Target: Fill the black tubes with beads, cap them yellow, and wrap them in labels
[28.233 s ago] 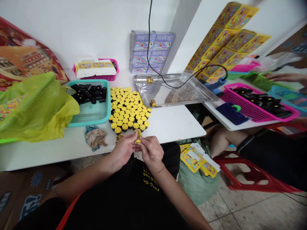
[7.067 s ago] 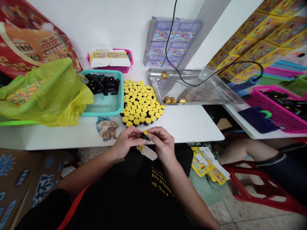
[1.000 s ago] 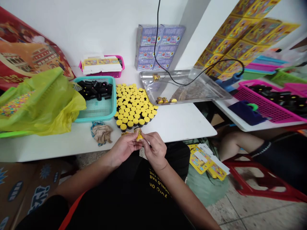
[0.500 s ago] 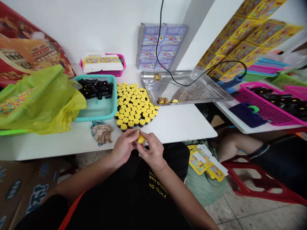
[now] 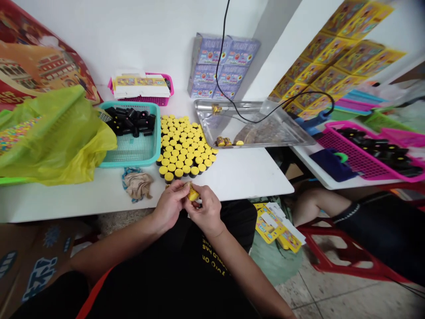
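Observation:
At the front edge of the white table, my left hand [image 5: 171, 204] and my right hand [image 5: 206, 210] meet around a small yellow canister [image 5: 193, 194]. Fingers and thumbs of both hands are closed on it, covering much of its sides. Just beyond my hands stand many black canisters with yellow lids [image 5: 179, 155], packed close together on the table. A crumpled tan and blue cloth [image 5: 137, 185] lies left of my left hand.
A turquoise basket [image 5: 133, 163] holds black canisters, beside a yellow-green bag [image 5: 76, 137]. Several small wrapped canisters lie in the metal tray [image 5: 259, 144], with a black cable above it. Purple boxes [image 5: 212, 66] stand behind. At right are a pink basket [image 5: 348, 159] and a seated person's leg [image 5: 318, 206].
The view has shifted slightly to the right. Both hands stay together on the canister, which has turned a little between the fingers.

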A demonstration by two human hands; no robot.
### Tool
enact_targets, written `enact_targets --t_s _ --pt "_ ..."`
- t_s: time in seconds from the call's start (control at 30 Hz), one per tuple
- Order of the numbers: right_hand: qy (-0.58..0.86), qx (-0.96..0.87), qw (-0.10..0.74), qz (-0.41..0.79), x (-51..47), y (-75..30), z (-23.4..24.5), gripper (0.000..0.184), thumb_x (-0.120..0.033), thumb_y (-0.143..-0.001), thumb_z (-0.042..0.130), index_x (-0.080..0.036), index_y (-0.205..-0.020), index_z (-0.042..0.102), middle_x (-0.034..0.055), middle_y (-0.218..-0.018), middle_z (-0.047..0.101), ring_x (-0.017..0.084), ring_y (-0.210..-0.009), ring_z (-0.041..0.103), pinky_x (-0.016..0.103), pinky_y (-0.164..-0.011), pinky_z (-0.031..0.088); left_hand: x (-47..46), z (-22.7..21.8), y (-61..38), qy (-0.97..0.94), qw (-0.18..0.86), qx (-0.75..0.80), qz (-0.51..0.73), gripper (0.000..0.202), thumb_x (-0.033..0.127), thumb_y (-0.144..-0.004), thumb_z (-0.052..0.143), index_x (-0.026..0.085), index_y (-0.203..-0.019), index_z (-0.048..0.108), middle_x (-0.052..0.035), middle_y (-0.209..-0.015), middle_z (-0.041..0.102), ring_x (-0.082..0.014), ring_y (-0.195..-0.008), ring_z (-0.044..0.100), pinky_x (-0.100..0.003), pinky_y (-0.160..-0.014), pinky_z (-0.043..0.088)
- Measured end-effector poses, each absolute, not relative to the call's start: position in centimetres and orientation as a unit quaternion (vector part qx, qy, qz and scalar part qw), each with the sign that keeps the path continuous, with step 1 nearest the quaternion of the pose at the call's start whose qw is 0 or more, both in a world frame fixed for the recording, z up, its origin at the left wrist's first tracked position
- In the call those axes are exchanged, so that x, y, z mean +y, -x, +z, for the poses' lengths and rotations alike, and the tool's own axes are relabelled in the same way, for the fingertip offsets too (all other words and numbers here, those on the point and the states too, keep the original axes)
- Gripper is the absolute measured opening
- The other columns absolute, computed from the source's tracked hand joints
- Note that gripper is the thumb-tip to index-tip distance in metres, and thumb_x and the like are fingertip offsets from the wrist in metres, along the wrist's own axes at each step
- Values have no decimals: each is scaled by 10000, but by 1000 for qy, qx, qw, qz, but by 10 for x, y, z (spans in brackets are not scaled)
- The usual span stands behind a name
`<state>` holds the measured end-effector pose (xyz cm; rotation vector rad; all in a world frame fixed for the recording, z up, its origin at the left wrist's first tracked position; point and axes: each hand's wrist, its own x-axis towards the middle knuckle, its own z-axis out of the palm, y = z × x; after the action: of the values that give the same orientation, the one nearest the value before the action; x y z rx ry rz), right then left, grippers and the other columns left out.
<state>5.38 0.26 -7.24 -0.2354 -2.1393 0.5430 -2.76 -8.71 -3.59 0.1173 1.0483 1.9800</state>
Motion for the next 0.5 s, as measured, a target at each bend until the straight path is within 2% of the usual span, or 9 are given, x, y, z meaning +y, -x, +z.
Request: enact_targets --t_s 0.1,0.2,0.27,0.33,0.43,0.5 --pt "110 -864 435 228 14 -53 -70 324 -221 -829 620 -259 -1146 565 31 -846 649 199 -692 644 346 -594 568 -91 -36 31 -73 438 461 768 421 456 -695 829 167 -925 626 -17 -790 666 -141 -642 644 -260 -591 547" --pt "173 -847 450 221 55 -46 -66 260 -267 -826 609 -259 -1081 554 30 -830 641 208 -669 634 380 -615 565 -102 -36 38 -110 417 526 733 512 525 -769 749 187 -1117 585 -50 -821 698 -185 -606 670 -257 -497 495" --pt "272 -825 449 207 99 -36 -60 235 -299 -797 610 -239 -1015 549 26 -809 627 206 -665 628 385 -648 553 -113 -38 46 -136 380 565 720 459 535 -803 708 174 -1067 610 -59 -812 698 -174 -582 659 -230 -452 441" --pt "366 -806 423 192 146 -24 -53 288 -330 -760 628 -202 -1002 537 45 -849 640 221 -718 640 396 -716 540 -125 -42 56 -163 318 607 710 388 533 -828 675 166 -950 645 -38 -743 671 -140 -544 607 -213 -432 398" --pt "408 -809 392 157 208 1 -42 342 -301 -726 654 -164 -1014 532 73 -861 647 243 -776 633 401 -767 497 -143 -52 71 -192 185 685 678 299 473 -846 667 176 -817 664 0 -630 602 -111 -527 532 -208 -464 389" --pt "416 -821 368 130 236 19 -37 320 -290 -734 651 -145 -993 533 82 -840 638 229 -768 618 384 -758 471 -153 -59 79 -206 108 726 647 256 429 -852 665 182 -783 669 5 -632 593 -112 -550 530 -216 -520 421"
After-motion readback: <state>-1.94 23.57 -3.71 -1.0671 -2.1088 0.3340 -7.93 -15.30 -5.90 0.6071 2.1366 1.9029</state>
